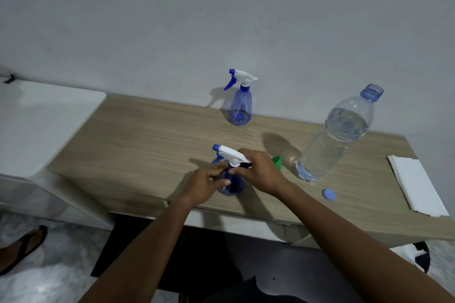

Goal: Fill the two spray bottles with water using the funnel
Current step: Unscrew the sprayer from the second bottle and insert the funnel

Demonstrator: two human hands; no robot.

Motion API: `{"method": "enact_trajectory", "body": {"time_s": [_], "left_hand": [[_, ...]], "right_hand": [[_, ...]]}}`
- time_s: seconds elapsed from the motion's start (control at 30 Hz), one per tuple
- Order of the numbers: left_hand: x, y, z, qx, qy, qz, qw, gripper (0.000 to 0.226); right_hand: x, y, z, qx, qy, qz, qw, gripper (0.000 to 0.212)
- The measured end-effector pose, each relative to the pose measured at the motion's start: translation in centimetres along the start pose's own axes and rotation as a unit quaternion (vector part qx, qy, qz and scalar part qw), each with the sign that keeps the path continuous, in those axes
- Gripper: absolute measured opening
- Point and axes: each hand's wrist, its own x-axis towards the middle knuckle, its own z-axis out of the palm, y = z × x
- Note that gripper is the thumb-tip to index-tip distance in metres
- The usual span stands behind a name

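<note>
A blue spray bottle (232,187) with a white trigger head stands near the front of the wooden table (152,135). My left hand (209,183) grips its body. My right hand (262,171) is closed around its neck and the back of the sprayer head. Right behind that hand, a green funnel (277,162) peeks out, mostly hidden. A second spray bottle (240,103) stands upright at the back by the wall, capped with its sprayer. A large clear water bottle (337,138), open and mostly full, stands to the right, with its blue cap (329,195) lying on the table.
A folded white cloth or paper (416,184) lies at the table's right end. A white cabinet top (37,120) adjoins the table on the left. A sandalled foot (22,248) rests on the floor at lower left.
</note>
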Motion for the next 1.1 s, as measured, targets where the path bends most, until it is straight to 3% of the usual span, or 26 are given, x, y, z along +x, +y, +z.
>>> {"method": "enact_trajectory", "body": {"time_s": [0.27, 0.47, 0.63, 0.83, 1.1], "left_hand": [[-0.1, 0.2, -0.1, 0.005, -0.001, 0.014, 1.0, 0.037], [-0.1, 0.3, -0.1, 0.013, -0.011, -0.001, 1.0, 0.031], [-0.2, 0.4, -0.2, 0.01, -0.008, 0.003, 1.0, 0.038], [-0.2, 0.6, -0.2, 0.014, 0.0, 0.0, 1.0, 0.037], [-0.2, 1.0, -0.2, 0.01, -0.018, -0.01, 1.0, 0.033]], "right_hand": [[-0.6, -0.2, -1.1, 0.002, -0.04, 0.004, 0.999, 0.019], [-0.1, -1.3, -0.5, -0.022, 0.02, 0.006, 1.0, 0.022], [-0.3, -0.9, -0.6, -0.021, -0.006, 0.014, 1.0, 0.009], [-0.6, -0.7, -1.4, 0.001, -0.035, 0.022, 0.999, 0.02], [0.0, -1.4, -0.6, -0.041, 0.018, 0.046, 0.998, 0.029]]}}
